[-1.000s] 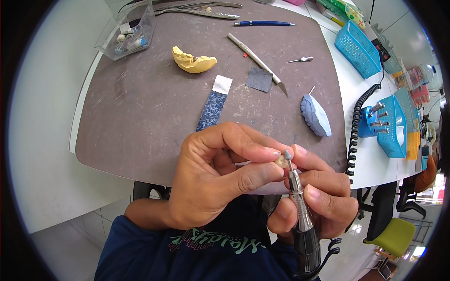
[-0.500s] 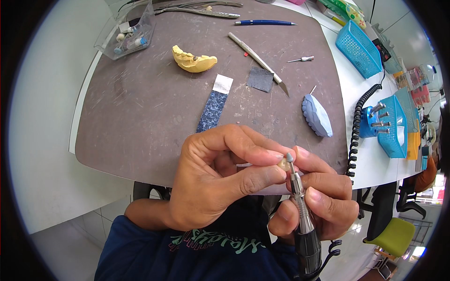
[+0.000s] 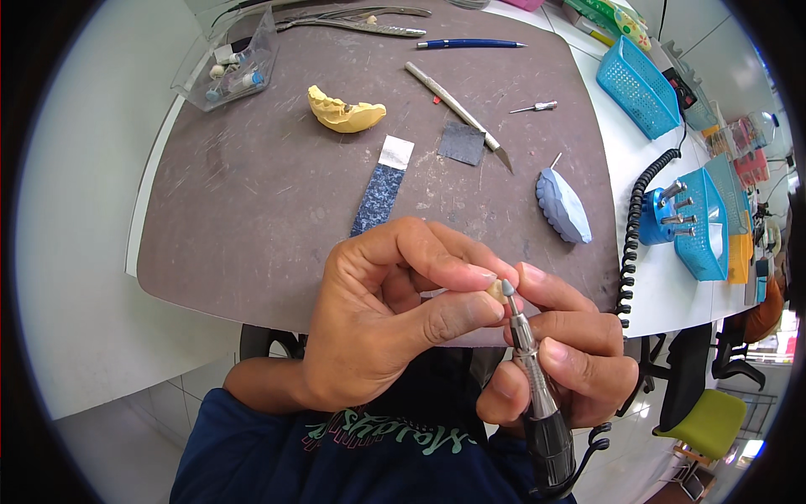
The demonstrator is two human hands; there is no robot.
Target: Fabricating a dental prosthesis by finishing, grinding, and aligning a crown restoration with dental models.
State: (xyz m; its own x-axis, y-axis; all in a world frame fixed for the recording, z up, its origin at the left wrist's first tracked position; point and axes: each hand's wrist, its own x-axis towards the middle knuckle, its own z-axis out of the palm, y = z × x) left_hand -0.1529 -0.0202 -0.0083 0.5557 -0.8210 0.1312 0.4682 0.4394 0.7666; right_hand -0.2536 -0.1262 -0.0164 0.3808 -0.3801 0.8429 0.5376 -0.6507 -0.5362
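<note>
My left hand (image 3: 382, 311) pinches a small cream dental crown (image 3: 495, 291) between thumb and index finger, with most of it hidden by the fingertips. My right hand (image 3: 571, 344) is wrapped round a rotary handpiece (image 3: 537, 378) with a silver nose and a black body. A grey cone-shaped grinding tip (image 3: 507, 287) on the handpiece lies against the crown or just beside it; I cannot tell whether it spins. Both hands meet over the front edge of the brown work mat (image 3: 235, 193).
Beyond my hands lie a yellow dental model (image 3: 346, 115), a blue one (image 3: 562, 207), a patterned strip (image 3: 380, 189), dark abrasive paper (image 3: 461, 143), a craft knife (image 3: 453, 109), a small screwdriver (image 3: 534, 107), a blue pen (image 3: 470, 44) and pliers (image 3: 353, 25). A coiled cord (image 3: 630, 244) runs along the right.
Both hands, with the crown and the handpiece, have shifted slightly left. The grinding tip sits a little lower against the crown's side. The whole view has moved slightly too.
</note>
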